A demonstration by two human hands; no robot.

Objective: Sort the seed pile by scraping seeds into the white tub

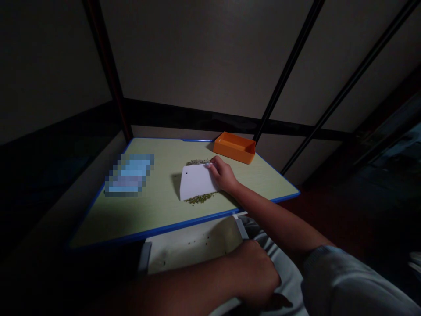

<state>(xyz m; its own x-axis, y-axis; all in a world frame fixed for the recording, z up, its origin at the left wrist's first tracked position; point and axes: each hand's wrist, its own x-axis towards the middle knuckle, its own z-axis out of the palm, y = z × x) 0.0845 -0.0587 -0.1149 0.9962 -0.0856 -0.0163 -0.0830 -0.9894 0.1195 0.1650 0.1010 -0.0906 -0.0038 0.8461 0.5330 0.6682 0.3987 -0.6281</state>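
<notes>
My right hand (224,173) grips the right end of a white flat plastic scraper (197,181) with a small hole in one corner. The scraper stands tilted on its long edge on the table. Small green seeds or beans (200,199) lie along its near edge, and a greyish heap of small grains (197,162) lies behind it. My left hand (258,272) is closed at the near right corner of a white open bin or drawer (194,250) below the table edge. Its fingers are mostly hidden. Several specks lie inside that bin.
A pale green table (158,210) with a blue rim (197,221) stands against panelled walls. An orange open box (234,148) sits at its back right. At the left lies a pixelated bluish item (130,175). My lap in grey cloth is below the right edge.
</notes>
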